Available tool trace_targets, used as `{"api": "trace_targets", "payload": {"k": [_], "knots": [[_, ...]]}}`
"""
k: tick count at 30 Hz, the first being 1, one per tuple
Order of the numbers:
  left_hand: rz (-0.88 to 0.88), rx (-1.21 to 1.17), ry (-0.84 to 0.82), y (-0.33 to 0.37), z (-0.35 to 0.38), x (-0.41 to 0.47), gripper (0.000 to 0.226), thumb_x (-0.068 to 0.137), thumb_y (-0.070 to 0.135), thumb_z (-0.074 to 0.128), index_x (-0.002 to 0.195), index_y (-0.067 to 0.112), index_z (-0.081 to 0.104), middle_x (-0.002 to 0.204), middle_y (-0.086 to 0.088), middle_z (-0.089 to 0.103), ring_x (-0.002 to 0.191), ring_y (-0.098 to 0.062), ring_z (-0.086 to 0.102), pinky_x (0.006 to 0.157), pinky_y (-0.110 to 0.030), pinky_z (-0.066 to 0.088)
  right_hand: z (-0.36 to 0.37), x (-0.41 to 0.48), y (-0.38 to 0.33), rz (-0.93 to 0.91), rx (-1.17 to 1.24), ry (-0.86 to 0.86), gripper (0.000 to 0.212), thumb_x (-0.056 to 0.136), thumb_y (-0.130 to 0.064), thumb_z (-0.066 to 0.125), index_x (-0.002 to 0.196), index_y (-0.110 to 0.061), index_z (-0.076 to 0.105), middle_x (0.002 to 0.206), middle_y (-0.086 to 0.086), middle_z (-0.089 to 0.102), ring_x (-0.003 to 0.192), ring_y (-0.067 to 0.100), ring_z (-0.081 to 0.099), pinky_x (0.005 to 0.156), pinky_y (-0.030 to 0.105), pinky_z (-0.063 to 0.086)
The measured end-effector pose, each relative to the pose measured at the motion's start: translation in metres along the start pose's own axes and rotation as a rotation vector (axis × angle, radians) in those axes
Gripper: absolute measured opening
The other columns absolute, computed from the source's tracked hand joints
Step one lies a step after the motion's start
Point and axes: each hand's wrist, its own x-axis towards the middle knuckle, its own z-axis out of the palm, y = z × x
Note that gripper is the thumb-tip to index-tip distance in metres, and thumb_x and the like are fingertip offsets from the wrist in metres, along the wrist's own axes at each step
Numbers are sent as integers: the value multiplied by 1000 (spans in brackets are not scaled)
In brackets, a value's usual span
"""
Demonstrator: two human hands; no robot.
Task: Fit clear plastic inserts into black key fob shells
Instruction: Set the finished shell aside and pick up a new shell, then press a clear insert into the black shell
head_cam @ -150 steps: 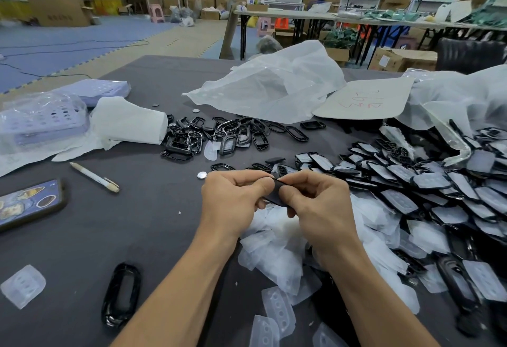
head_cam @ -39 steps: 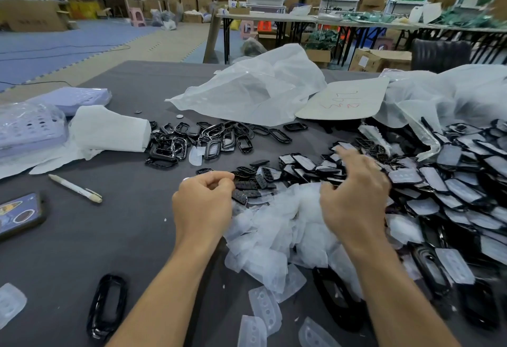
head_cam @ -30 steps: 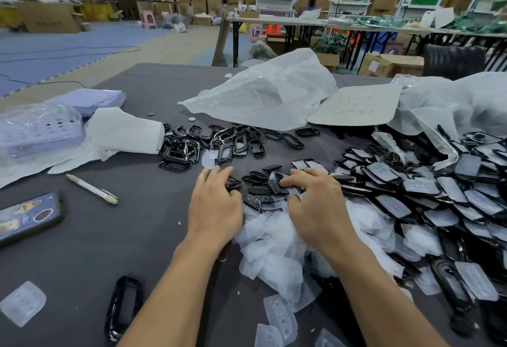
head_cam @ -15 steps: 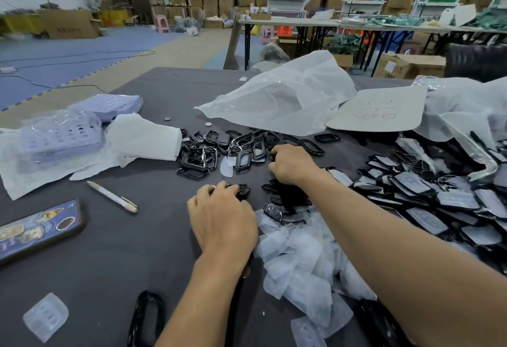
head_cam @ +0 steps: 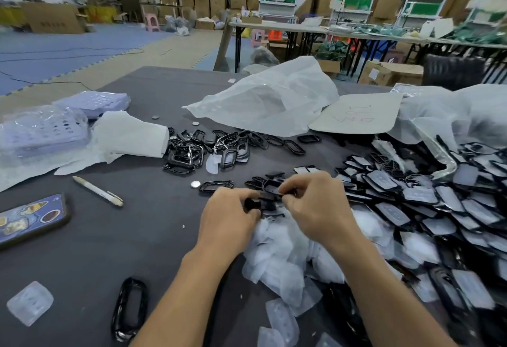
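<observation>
My left hand (head_cam: pixel 229 213) and my right hand (head_cam: pixel 315 204) meet over the middle of the dark table. Between their fingertips they hold a black key fob shell (head_cam: pixel 270 187), the left pinching its near end and the right gripping its far side. Just below the hands lies a heap of clear plastic inserts (head_cam: pixel 282 259). To the right spreads a large pile of black shells with inserts fitted (head_cam: pixel 417 201). Empty black shells (head_cam: pixel 208 149) lie scattered behind the hands.
A pen (head_cam: pixel 97 190) and a phone (head_cam: pixel 30 219) lie at the left, with white tissue (head_cam: pixel 129 135) and bagged purple trays (head_cam: pixel 41 132) behind them. One loose shell (head_cam: pixel 129 308) and one clear insert (head_cam: pixel 30 301) sit near the front edge. Plastic bags (head_cam: pixel 271 97) cover the back.
My right hand came back from the scattered shells with a black shell. My left hand lifted off the table and met it, so both now hold the shell together.
</observation>
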Motion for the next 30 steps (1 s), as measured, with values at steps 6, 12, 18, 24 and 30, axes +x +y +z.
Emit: {"api": "trace_targets", "payload": {"k": [6, 12, 18, 24, 30], "knots": [[-61, -210, 178, 0, -6, -7, 30, 74, 7, 81, 80, 36, 82, 63, 25, 69, 69, 10, 65, 60, -1, 43, 3, -43, 3, -13, -86, -62, 15, 79, -46, 77, 91, -37, 79, 77, -17, 72, 74, 5, 66, 71, 25, 53], [-199, -530, 329, 3, -16, -7, 28, 71, 13, 90, 66, 38, 79, 67, 21, 74, 66, 8, 69, 63, -7, 53, 10, -44, 10, 5, 125, 41, 16, 90, -45, 71, 89, -32, 80, 76, -19, 74, 73, 1, 64, 70, 24, 49], [-8, -850, 66, 24, -11, -16, 30, 75, -8, 84, 72, 21, 83, 71, -6, 78, 65, -13, 75, 63, -18, 57, 7, -39, 8, 74, 652, 12, 12, 94, -39, 71, 85, -34, 78, 75, -4, 77, 54, 10, 65, 54, 20, 50], [0, -601, 132, 19, -8, -16, 27, 79, 0, 82, 81, 26, 84, 76, 7, 80, 76, -5, 76, 73, -18, 58, 7, -30, 16, 260, 907, 64, 24, 87, 7, 68, 81, -14, 79, 68, 11, 74, 60, 20, 71, 53, 22, 49], [36, 134, 212, 16, -10, -26, 29, 82, 53, 71, 109, 47, 76, 69, 27, 66, 84, -11, 69, 78, -31, 51, 6, -27, 23, 291, 940, 103, 21, 85, 11, 69, 93, -8, 75, 69, 13, 75, 62, 23, 73, 55, 22, 54]]}}
